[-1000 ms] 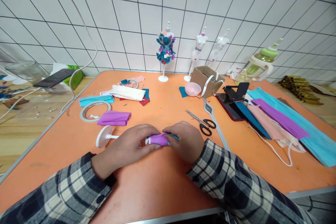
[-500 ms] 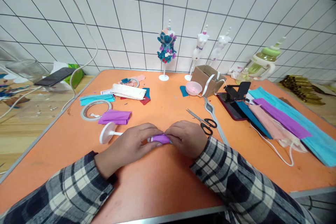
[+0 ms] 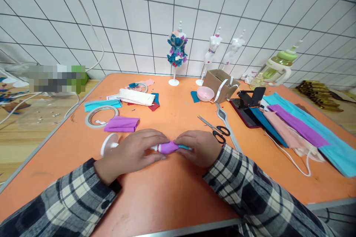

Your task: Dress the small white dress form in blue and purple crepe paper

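Observation:
Low over the orange table, a small white dress form lies sideways between my hands, its round white base [image 3: 109,144] pointing left. Purple crepe paper [image 3: 168,147] wraps its body, and a bit of blue-green [image 3: 184,147] shows at the right end. My left hand [image 3: 140,148] is closed around the form's left part, thumb below and fingers above. At the right end, my right hand [image 3: 196,146] pinches the edge of the purple paper; its fingertips are partly hidden. Scissors [image 3: 215,129] with black handles lie just beyond my right hand.
A folded purple paper piece [image 3: 122,123], a tape roll [image 3: 90,117] and a white paper roll [image 3: 136,96] lie left. Dress forms [image 3: 177,53] stand at the back beside a cardboard box [image 3: 215,81] and pink bowl [image 3: 205,93]. Coloured paper strips [image 3: 303,126] and a phone [image 3: 244,113] lie right.
The dress form has turned between my hands, and its base has shifted slightly left. More of the purple paper and the blue-green end now show. My left hand's fingers have loosened a little.

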